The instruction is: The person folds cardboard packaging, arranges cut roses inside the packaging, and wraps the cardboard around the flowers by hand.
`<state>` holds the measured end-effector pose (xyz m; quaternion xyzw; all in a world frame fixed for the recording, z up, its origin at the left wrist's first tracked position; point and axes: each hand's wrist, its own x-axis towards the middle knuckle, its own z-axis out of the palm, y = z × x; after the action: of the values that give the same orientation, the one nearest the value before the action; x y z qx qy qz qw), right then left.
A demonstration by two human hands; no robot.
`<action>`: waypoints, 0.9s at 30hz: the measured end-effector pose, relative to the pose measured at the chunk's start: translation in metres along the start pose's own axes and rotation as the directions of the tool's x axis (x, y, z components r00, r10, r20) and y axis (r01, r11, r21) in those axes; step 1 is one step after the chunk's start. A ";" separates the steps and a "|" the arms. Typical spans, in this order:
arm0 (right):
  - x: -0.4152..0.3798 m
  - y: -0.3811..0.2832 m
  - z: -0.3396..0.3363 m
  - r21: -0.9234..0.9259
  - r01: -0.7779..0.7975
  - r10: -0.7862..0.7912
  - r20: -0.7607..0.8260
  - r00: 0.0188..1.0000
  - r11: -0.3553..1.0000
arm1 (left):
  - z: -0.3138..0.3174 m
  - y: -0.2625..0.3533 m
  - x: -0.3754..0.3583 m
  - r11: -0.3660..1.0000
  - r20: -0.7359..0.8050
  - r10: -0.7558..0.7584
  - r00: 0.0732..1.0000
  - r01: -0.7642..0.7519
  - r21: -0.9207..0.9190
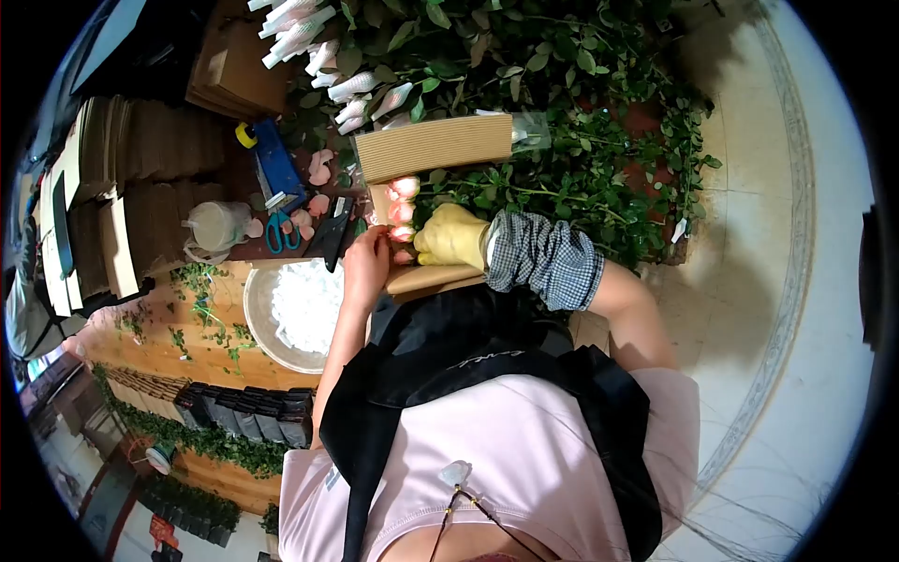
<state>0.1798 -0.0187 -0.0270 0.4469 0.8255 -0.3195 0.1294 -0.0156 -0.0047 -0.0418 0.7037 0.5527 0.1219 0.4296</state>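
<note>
Pink roses (402,211) stand in a row against a piece of corrugated cardboard (440,148), their leafy stems (534,192) running to the right. My bare left hand (367,260) has its fingers pinched at the outer edge of one of the lower blossoms. My right hand (451,236), in a yellow glove with a checked sleeve, is curled around the stems just behind the flower heads; its fingertips are partly hidden. Under the gloved hand lies another cardboard flap (433,278). Loose pink petals (319,167) are scattered to the left.
Blue-handled scissors (281,232), a blue tool (279,161) and a plastic-wrapped cup (215,227) are at left. A tub of white foam-like pieces (304,314) stands below them. Stacked cardboard (154,145) is further left. Roses in white sleeves (354,86) lie at the back.
</note>
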 end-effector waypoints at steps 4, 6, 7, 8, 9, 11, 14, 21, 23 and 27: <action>-0.018 0.003 -0.014 0.143 -0.042 0.044 -0.011 0.999 0.989 | -0.001 -0.004 -0.001 0.996 -0.002 0.061 0.998 -0.061 -0.059; -0.031 0.006 -0.016 0.211 -0.043 0.062 -0.084 0.995 0.977 | 0.012 -0.019 -0.002 0.995 -0.009 0.070 0.998 -0.070 -0.073; -0.034 0.008 -0.015 0.228 -0.067 0.090 -0.091 0.992 0.971 | 0.013 -0.018 -0.002 0.993 -0.008 0.090 0.996 -0.090 -0.082; -0.035 0.010 -0.008 0.262 -0.064 0.104 -0.142 0.984 0.963 | 0.011 -0.017 -0.002 0.994 0.027 0.035 0.999 -0.032 -0.106; -0.036 0.011 -0.005 0.259 -0.064 0.102 -0.136 0.985 0.964 | 0.010 -0.016 0.000 0.993 0.024 0.032 0.999 -0.029 -0.112; -0.039 0.010 -0.001 0.366 -0.131 0.203 -0.164 0.965 0.921 | 0.007 -0.012 0.003 0.992 -0.025 0.046 0.999 -0.049 -0.119; -0.036 0.009 -0.001 0.310 -0.099 0.157 -0.169 0.973 0.946 | 0.007 -0.009 0.004 0.972 -0.001 0.017 1.000 -0.016 -0.236; 0.004 -0.013 -0.012 -0.115 -0.114 0.129 0.136 0.982 0.987 | -0.029 0.030 -0.014 1.000 0.041 -0.003 0.999 0.003 0.000; -0.004 -0.013 -0.009 -0.146 -0.113 0.115 0.004 0.993 0.983 | -0.021 0.048 -0.030 0.972 0.094 0.158 0.983 -0.172 0.161; -0.027 0.010 -0.008 0.215 0.026 0.019 -0.202 0.979 0.976 | 0.042 0.058 -0.054 0.775 0.054 0.236 0.970 -0.221 0.592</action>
<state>0.2037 -0.0276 -0.0108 0.4871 0.7954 -0.3605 -0.0055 0.0310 -0.0734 -0.0075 0.8629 0.4782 0.0020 0.1633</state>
